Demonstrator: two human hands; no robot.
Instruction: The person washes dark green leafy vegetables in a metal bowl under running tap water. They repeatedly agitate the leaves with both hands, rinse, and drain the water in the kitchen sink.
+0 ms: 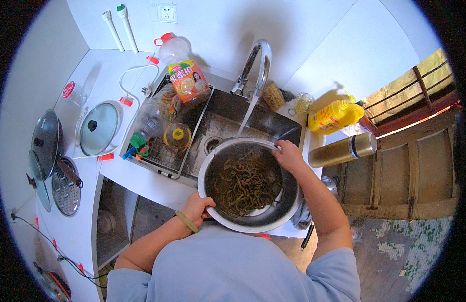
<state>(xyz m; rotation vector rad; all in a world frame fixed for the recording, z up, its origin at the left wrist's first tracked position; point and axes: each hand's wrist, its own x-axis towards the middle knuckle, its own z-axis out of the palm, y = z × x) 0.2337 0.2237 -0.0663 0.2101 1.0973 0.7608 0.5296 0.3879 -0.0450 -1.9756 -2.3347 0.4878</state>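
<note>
A large round metal basin (238,224) is tilted at the front edge of the sink, partly over its bowl (221,124). My left hand (197,208) grips its rim at the lower left, a pale bangle on the wrist. With my right hand (289,155) I hold the rim at the upper right. Many brown, twisted, strand-like pieces (248,185) lie inside in dark liquid; what they are I cannot tell. Water (247,117) runs from the chrome faucet (264,64) just behind the basin's far rim; the rim hides where it lands.
Left of the bowl, a wire rack (168,173) holds plastic bottles, one a large orange-labelled bottle (189,81). A yellow detergent bottle (333,117) and a gold thermos (331,153) stand at the right. A glass lid (99,128) and a pan (46,141) are farther left.
</note>
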